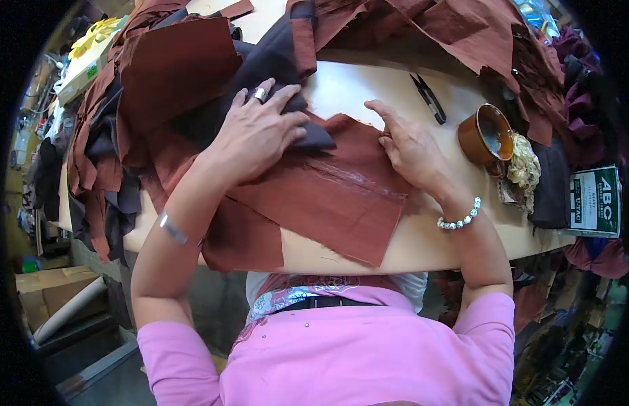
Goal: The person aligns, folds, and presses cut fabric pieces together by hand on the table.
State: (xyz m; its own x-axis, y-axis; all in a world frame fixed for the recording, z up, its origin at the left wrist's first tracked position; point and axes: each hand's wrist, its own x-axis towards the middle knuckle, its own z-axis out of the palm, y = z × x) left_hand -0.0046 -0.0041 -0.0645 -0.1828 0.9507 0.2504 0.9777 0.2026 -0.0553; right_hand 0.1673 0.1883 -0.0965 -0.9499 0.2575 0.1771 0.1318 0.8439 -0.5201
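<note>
Head cam had the rust-brown fabric panel (334, 203) right in the middle, lying on the worktable (463, 250) just in front of the person, near edge close to the table's rim. My guess is it sat there because both hands could reach it without stretching. A seam-like line with pale streaks ran across it.

The left hand (257, 135) was palm down on the dark cloth (314, 139) overlapping the panel's far left part, fingers loosely spread. Looked to me like plain hand weight steadying the layers, no pinch that I could see. The right hand (409, 149) was at the panel's upper right edge, index finger stuck out, the others curled under. Can't tell if it was pinching the edge, since the hand itself blocked the view.

Just beyond that hand lay black thread snips (429, 98), presumably parked there for an easy grab. A brown mug (487, 134) was off to the right, with a crumpled yellowish bundle (524, 169) beside it, then a green-and-white ABC box (595, 201) farther out. More brown cloth (179, 68) was heaped left and along the far side, probably to leave working room up front.
</note>
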